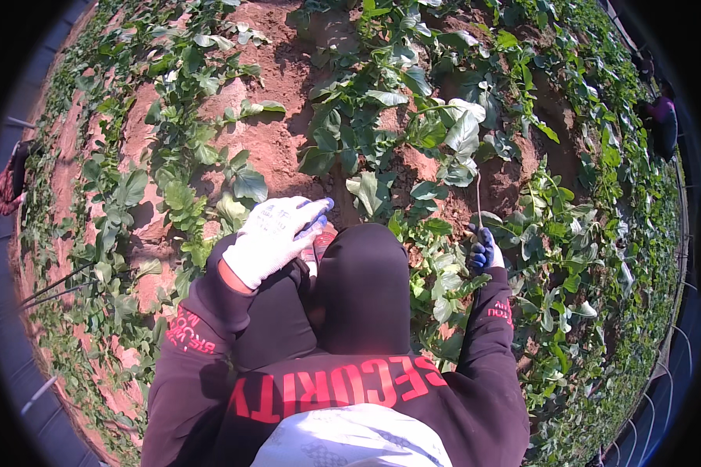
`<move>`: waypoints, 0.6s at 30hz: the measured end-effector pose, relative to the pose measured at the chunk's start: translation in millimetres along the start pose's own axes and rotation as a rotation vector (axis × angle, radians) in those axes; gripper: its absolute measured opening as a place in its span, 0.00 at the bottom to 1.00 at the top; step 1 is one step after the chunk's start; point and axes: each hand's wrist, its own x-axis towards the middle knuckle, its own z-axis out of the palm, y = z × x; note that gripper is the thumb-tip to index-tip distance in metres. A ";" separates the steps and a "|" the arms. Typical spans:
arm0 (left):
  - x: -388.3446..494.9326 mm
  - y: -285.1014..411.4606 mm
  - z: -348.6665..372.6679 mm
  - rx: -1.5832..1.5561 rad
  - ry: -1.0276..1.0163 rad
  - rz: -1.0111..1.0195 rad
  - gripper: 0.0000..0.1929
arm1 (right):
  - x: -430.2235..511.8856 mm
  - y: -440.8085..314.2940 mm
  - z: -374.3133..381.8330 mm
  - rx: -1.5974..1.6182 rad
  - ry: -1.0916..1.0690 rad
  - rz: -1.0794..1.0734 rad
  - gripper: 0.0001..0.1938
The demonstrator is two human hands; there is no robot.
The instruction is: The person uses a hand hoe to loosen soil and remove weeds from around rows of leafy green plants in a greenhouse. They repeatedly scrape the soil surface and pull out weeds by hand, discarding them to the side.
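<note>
My left hand [276, 238], in a white knit glove with blue-coated fingertips, rests over my bent left knee. Its fingers are slightly curled and apart, with nothing seen in them; the palm is hidden. Out to the right, my right hand [485, 252] wears a similar blue-coated glove. Its fingers close around a thin, light brown rod [478, 198] that points away from me, its far end near some leaves. Broad-leaved green crop plants [444, 274] surround that hand. Before my knees, more leafy plants [367, 192] grow in reddish-brown soil [277, 140].
My dark-clad right knee [363, 286] stands between the hands. Plant rows run away from me on both sides. Another person [9, 184] is at the far left edge, and another [663, 119] at the far right. Thin pale hoops [669, 379] line the right border.
</note>
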 end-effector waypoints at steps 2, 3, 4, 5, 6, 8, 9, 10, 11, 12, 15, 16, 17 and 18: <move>3.9 -2.0 4.8 -0.017 -0.038 -0.001 0.18 | -0.3 2.1 -26.1 0.019 -0.050 -0.017 0.16; 3.7 -1.2 5.3 -0.028 -0.071 -0.020 0.18 | 7.2 7.3 -20.3 -0.033 0.350 0.097 0.14; 2.4 -0.9 7.7 -0.010 -0.051 -0.016 0.18 | 11.1 5.6 -31.7 -0.120 0.375 0.168 0.15; 2.0 -1.2 13.5 0.006 -0.030 -0.007 0.18 | 4.6 5.0 -47.5 -0.113 0.363 0.160 0.18; 1.8 -3.1 13.9 0.033 -0.010 -0.009 0.18 | 1.7 7.5 -53.6 -0.109 0.343 0.158 0.22; 9.0 -4.3 7.3 -0.128 -0.134 -0.073 0.16 | -36.8 18.1 -39.8 0.012 0.219 0.057 0.18; 6.8 -3.0 6.0 -0.145 -0.127 -0.078 0.16 | -66.0 25.7 -5.9 -0.053 0.146 -0.049 0.15; 10.2 0.1 7.9 -0.226 -0.120 -0.149 0.16 | -104.1 28.7 24.4 -0.112 0.101 -0.177 0.22; 10.2 0.5 10.3 -0.288 -0.111 -0.137 0.16 | -134.9 38.3 71.2 -0.120 0.201 -0.290 0.23; 12.2 0.4 11.1 -0.345 -0.096 -0.117 0.16 | -156.7 43.5 98.6 -0.174 0.184 -0.349 0.24; 28.1 26.4 -7.1 -0.796 -0.294 -0.310 0.21 | -199.5 60.0 162.6 -0.266 0.109 -0.406 0.26; 30.0 33.3 -6.7 -0.975 -0.351 -0.308 0.23 | -202.8 64.9 190.0 -0.331 0.149 -0.370 0.25; 33.7 37.3 -5.6 -1.161 -0.411 -0.299 0.25 | -202.7 67.3 212.2 -0.409 0.042 -0.357 0.25; 41.8 43.6 -10.0 -1.266 -0.511 -0.348 0.27 | -199.3 68.5 241.5 -0.434 0.007 -0.274 0.25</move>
